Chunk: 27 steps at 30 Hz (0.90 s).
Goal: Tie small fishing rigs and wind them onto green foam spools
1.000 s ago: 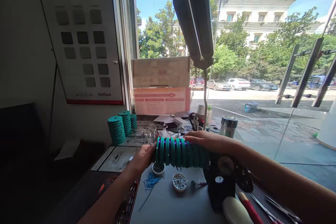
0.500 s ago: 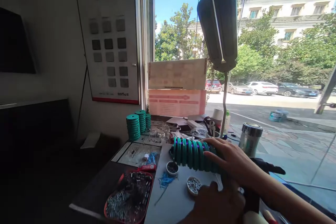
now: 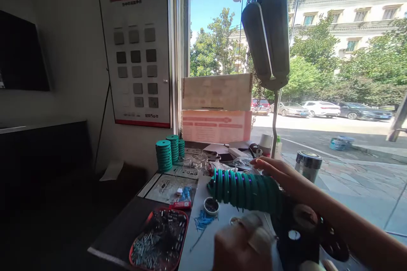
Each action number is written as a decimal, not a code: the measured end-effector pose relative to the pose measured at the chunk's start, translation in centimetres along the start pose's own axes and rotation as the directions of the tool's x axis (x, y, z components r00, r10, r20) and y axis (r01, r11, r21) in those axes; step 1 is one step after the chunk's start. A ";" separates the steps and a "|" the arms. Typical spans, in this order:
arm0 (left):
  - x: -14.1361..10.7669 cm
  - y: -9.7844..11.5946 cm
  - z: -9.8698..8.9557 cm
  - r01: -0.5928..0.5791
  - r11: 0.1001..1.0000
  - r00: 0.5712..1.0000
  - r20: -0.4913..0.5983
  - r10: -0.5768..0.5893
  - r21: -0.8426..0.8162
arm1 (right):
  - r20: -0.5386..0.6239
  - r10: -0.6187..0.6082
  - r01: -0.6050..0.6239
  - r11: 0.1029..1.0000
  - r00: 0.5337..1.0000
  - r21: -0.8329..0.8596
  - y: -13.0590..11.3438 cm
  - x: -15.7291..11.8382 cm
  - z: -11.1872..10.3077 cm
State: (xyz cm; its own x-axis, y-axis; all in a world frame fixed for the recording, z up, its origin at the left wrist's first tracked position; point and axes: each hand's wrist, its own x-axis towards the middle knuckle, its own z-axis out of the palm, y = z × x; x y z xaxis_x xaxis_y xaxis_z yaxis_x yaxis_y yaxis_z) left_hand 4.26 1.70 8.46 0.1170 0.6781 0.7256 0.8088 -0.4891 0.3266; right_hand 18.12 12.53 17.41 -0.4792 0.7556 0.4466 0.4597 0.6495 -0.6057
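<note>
A row of turquoise ring-shaped discs (image 3: 244,190) lies sideways over the board, with small purple spots along its top. My right hand (image 3: 280,173) reaches in from the right, and its outstretched fingers lie along the far side of that row; the thumb is hidden. Low in the middle is my left hand (image 3: 244,241), blurred, its fingers curled together over a small white bowl (image 3: 233,221) that it mostly covers. Whatever those fingers hold cannot be made out. A dark device (image 3: 295,235) with round parts stands at the row's right end.
Left of the board (image 3: 203,245), a red-rimmed tray (image 3: 159,237) holds metal pins and dark pieces. A small dish (image 3: 211,206) of dark bits sits by blue strips (image 3: 203,220). Turquoise disc stacks (image 3: 163,156) stand behind; a metal canister (image 3: 308,166) is at the right.
My right hand has slid toward the far side of the disc row, baring more discs. My left hand has moved left and up over the white bowl. The view has shifted slightly.
</note>
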 end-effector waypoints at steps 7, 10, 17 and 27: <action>3.1 -5.1 -7.5 0.368 0.925 0.930 -0.028 -0.367 0.092 | 0.037 -0.190 0.194 0.960 0.981 -0.201 -2.6 -2.5 1.3; 4.2 -5.1 -7.2 0.370 0.922 0.927 0.020 -0.375 0.113 | 0.067 -0.241 0.250 0.942 0.968 -0.226 -3.3 -2.5 1.9; 4.8 -4.7 -7.6 0.359 0.914 0.919 0.102 -0.382 0.187 | 0.106 -0.283 0.301 0.916 0.953 -0.265 -3.3 -3.1 1.8; 6.2 -5.0 -7.3 0.101 0.893 0.991 0.037 -0.129 0.438 | 0.087 -0.326 0.336 0.881 0.941 -0.332 -2.7 -3.4 2.9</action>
State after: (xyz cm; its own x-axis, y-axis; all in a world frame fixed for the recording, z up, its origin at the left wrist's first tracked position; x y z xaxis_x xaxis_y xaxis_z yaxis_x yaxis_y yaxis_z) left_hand -3.24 4.36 15.75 0.0323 0.7553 0.6546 0.9867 -0.1285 0.0995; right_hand 16.36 7.92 15.66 -0.6662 0.4920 0.5605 0.4921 0.8547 -0.1654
